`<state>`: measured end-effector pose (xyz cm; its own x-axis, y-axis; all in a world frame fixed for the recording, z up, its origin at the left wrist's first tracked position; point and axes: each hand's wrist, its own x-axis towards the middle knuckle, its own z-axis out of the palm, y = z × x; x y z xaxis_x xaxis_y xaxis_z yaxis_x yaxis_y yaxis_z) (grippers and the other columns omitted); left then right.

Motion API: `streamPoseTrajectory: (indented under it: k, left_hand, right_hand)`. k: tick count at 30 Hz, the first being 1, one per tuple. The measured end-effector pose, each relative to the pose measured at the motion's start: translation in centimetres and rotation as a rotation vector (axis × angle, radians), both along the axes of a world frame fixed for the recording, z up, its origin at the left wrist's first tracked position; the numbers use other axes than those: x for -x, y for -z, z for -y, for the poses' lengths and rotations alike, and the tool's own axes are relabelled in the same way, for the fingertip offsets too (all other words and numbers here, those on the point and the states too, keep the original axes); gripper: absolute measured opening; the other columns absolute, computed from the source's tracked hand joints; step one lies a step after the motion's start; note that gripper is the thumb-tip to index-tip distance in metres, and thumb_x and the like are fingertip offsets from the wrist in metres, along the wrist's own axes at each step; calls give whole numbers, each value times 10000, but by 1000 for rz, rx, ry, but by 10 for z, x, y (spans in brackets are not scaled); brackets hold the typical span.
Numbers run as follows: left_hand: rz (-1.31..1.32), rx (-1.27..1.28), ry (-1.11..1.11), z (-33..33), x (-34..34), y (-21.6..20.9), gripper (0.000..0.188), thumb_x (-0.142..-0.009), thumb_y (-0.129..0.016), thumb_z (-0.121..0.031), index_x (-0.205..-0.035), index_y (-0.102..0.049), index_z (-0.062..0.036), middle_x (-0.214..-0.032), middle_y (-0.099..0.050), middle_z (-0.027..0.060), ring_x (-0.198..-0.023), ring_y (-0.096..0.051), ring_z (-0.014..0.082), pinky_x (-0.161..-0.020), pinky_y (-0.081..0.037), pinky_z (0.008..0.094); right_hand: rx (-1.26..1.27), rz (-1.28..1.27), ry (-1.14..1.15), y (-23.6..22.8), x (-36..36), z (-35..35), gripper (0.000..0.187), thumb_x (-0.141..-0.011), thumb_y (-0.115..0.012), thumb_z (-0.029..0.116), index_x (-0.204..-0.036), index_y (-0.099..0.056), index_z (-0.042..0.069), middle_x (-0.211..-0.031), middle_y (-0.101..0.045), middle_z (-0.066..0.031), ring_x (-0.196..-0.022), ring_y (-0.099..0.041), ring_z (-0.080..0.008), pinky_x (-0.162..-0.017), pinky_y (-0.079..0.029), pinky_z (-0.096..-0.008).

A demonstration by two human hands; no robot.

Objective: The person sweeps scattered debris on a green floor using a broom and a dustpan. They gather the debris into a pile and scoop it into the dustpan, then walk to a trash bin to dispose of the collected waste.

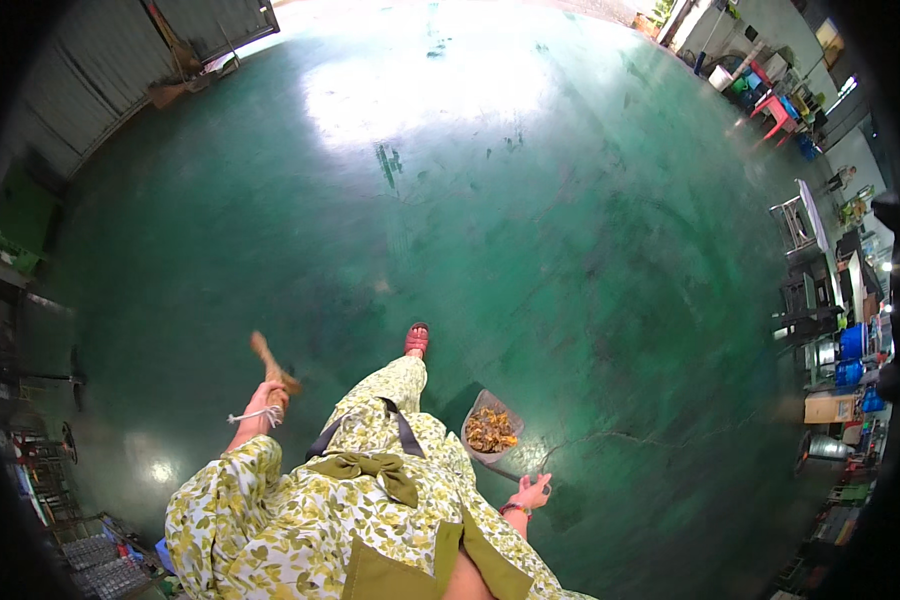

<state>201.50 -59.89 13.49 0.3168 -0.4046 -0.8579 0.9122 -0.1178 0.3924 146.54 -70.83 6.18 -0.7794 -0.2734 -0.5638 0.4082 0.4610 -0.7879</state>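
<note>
On the left, my left hand (270, 395) is closed round a short tan broom (263, 350), held out beside my leg. The broom is foreshortened and slightly blurred, and a white cord (257, 415) hangs at my wrist. Low on the right, my right hand (532, 492) grips the dark handle of a pale dustpan (487, 457); its fingers are partly hidden. Brown and orange dry debris (491, 428), like withered leaves or petals, lies in the pan.
Glossy green floor (570, 250) stretches ahead to a bright opening, with a thin crack at the right. A red stool (773, 115), tables (810, 225) and blue containers (852, 342) line the right side. A corrugated metal wall (80, 80) stands at the far left.
</note>
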Motion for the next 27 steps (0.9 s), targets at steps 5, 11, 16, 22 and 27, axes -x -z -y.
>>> streamPoseTrajectory:
  k: [5,11,16,22,27]
  left_hand:
    - [224,283,181,-4,-87,54,180,-725,-530,-212,-636,-498,-59,-564,-464,62,-520,-469,174,-469,-411,279]
    - [-757,510,397,26,-177,119,237,-744,-457,-210,-615,-519,-21,-625,-535,105,-552,-517,213,-538,-456,334]
    - [-763,-28,37,261,-131,-7,77,-699,-519,-29,-683,-445,-13,-545,-461,34,-444,-461,125,-455,-459,232]
    - [-945,239,-48,389,-140,-34,149,-717,-512,-51,-679,-370,-22,-544,-432,25,-416,-443,93,-389,-433,173]
    - [-667,348,-22,452,-141,-55,174,-724,-552,-100,-708,-392,-36,-556,-425,26,-421,-446,82,-373,-430,171]
  right_hand:
    - [-8,-68,125,-30,-62,42,334,-778,-584,291,-891,-469,-1,-954,-561,-141,-627,-551,-219,-536,-495,-293]
    - [-147,-162,158,-70,-114,91,308,-781,-573,318,-843,-519,21,-806,-592,-114,-480,-520,-181,-403,-440,-243]
    - [-70,-209,185,-79,-107,147,356,-764,-574,391,-862,-524,53,-829,-561,-63,-506,-495,-192,-430,-415,-275]
    - [12,-155,179,-77,-104,262,395,-747,-587,420,-873,-500,56,-843,-565,-59,-472,-490,-193,-408,-390,-298]
    - [72,-109,53,-79,-128,359,419,-740,-591,427,-922,-476,68,-916,-545,-66,-513,-509,-210,-433,-407,-316]
